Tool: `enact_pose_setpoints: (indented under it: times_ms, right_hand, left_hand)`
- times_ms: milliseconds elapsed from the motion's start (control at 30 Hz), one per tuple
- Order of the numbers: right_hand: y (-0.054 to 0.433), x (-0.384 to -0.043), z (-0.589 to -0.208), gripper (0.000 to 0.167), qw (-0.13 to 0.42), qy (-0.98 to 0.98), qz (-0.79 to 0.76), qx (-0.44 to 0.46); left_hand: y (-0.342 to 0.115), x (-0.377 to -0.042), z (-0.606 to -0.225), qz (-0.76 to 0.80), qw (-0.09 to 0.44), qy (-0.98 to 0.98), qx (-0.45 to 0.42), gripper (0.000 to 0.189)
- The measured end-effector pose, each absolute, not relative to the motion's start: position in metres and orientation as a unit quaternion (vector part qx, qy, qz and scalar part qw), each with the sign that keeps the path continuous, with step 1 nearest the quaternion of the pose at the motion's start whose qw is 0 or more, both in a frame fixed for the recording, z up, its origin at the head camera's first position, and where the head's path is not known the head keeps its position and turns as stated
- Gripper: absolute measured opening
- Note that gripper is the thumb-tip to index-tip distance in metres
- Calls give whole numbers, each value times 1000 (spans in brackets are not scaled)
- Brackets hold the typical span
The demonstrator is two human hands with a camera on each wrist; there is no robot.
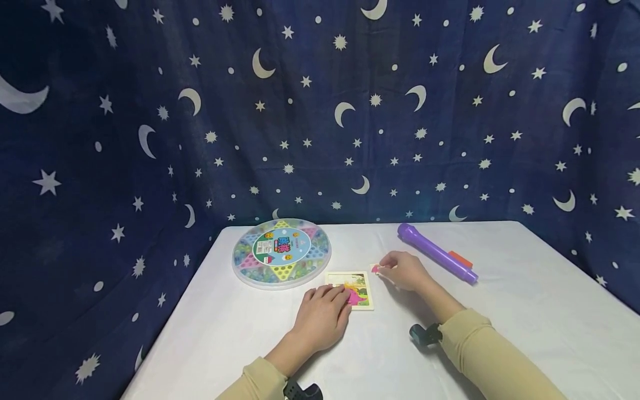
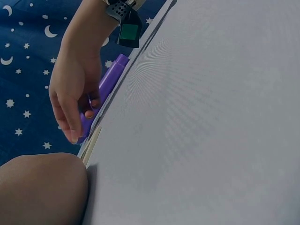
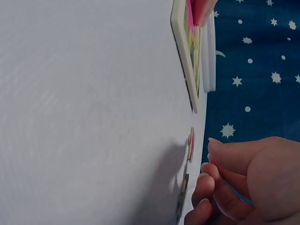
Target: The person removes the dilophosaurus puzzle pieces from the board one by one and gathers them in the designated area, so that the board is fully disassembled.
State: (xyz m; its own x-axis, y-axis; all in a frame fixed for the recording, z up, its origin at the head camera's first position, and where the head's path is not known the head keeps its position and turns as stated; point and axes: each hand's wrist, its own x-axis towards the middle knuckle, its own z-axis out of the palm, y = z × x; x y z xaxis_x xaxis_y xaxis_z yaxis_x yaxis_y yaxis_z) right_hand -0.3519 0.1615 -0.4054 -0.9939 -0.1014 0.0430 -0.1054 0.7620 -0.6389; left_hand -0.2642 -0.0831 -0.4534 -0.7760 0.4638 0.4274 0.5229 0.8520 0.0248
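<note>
A small wooden picture puzzle board with a pink cartoon figure lies on the white table. My left hand rests over its near left part with relaxed fingers, hiding some of the picture. To the board's right is a small pink-and-white puzzle piece. Close beside that piece my right hand has its thumb and fingers bent, with a gap at the tips. In the right wrist view the pink-edged piece lies flat near those fingertips, and a darker piece lies under the hand.
A round, clear-cased board game with coloured marbles sits behind and left of the puzzle. Farther right lies a purple microphone-shaped tube with an orange-red block beside it. A starry blue curtain hangs behind the table.
</note>
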Motion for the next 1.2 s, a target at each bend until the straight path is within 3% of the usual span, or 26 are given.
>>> enact_pose_setpoints:
  times_ms: [467, 833, 1200]
  right_hand:
    - [148, -349, -404, 15, 47, -945, 297, 132]
    - [133, -342, -403, 18, 12, -955, 276, 109]
    - [128, -342, -404, 23, 22, -958, 261, 117]
  left_hand:
    - [-82, -265, -453, -66, 209, -941, -259, 40]
    - [-82, -265, -454, -67, 199, -943, -257, 40]
    - [-82, -265, -453, -60, 211, -941, -259, 40]
